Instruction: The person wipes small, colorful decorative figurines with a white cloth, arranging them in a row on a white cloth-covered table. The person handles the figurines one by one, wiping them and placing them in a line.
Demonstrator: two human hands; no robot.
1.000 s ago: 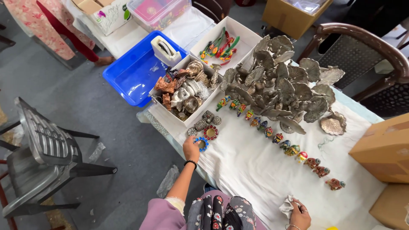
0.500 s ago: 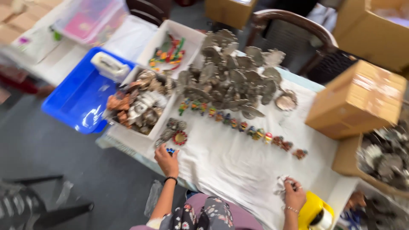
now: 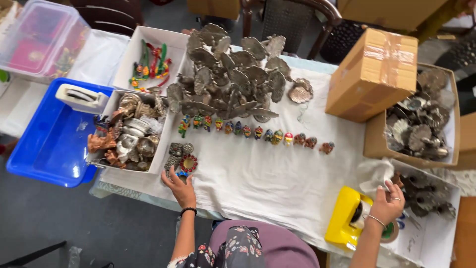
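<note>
My left hand (image 3: 181,187) rests on the white cloth (image 3: 258,183) at the table's near left, fingers spread, touching small round ornaments (image 3: 182,160), one red-rimmed. My right hand (image 3: 386,203) is at the near right, fingers curled on a crumpled white wrapping (image 3: 376,174), just beside a yellow tape dispenser (image 3: 347,218). A row of small painted figurines (image 3: 255,133) runs across the cloth between the hands. Behind it lies a heap of silver-grey shell-shaped metal dishes (image 3: 230,74).
A white box of metal figurines (image 3: 130,134) and a blue tub (image 3: 47,144) sit left. Another white box holds colourful trinkets (image 3: 148,62). Cardboard boxes (image 3: 379,69) and open boxes of metal dishes (image 3: 421,119) stand right. Chairs are behind the table.
The view has swung right and downward, bringing in the cardboard boxes and the yellow dispenser. My right hand went from the cloth's near edge to the white wrapping; my left hand stays at the ornaments.
</note>
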